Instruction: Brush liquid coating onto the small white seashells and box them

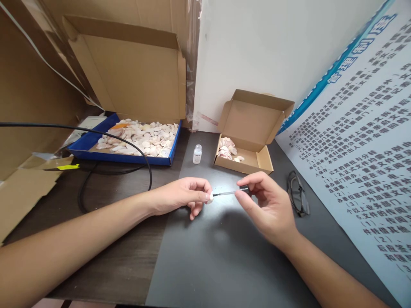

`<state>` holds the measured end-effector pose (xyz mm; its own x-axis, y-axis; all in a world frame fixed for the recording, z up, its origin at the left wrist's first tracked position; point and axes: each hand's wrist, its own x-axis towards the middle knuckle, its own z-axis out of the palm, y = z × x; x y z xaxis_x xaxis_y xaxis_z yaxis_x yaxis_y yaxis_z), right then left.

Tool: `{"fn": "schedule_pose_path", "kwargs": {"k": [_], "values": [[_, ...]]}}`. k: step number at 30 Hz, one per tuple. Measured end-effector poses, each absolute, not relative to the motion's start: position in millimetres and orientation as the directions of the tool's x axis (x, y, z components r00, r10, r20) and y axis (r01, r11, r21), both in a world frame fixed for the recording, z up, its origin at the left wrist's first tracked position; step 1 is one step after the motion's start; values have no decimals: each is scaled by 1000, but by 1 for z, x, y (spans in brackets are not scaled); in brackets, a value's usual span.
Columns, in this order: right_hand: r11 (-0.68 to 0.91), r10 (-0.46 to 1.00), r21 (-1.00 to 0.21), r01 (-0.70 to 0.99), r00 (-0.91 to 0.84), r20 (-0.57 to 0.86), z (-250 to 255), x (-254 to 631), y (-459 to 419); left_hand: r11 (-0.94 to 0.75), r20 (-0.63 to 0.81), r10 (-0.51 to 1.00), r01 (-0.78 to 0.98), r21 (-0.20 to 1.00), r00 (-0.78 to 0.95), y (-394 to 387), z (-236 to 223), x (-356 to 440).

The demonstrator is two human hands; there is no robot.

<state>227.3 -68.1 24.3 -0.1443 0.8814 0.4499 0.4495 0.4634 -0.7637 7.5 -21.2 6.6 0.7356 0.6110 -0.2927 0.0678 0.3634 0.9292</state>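
Note:
Between the thumb and fingers of my left hand (194, 196) is a small white seashell (210, 198), mostly covered by the fingertips. My right hand (268, 205) pinches the black cap of a brush applicator (244, 189). Its thin stem points left, and the dark brush tip meets the shell or lies right beside it. Behind the hands stands a small clear glass bottle (197, 154), upright and uncapped, with a pale label. Both hands are held above the dark grey mat (205, 265).
An open blue-sided box (128, 159) full of shells stands back left. A smaller open cardboard box (244, 166) with several shells is back right. Folded glasses (298, 194) lie at right. A black cable (147, 160) loops at left. A printed poster (359, 149) borders the right side.

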Motion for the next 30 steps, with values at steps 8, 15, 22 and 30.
{"fn": "schedule_pose_path", "kwargs": {"k": [8,15,22,30], "values": [[452,889,-762,464,-164,427,23,227,-67,368,-289,616,57,928,733,-22,8,8],[453,887,-765,457,-147,437,24,227,-69,372,-294,617,58,926,730,-22,7,8],[460,884,-756,465,-157,441,27,228,-69,381,-301,617,59,923,727,-21,7,8],[422,906,-771,477,-189,379,25,226,-68,376,-286,614,46,926,736,-21,6,7]]}}
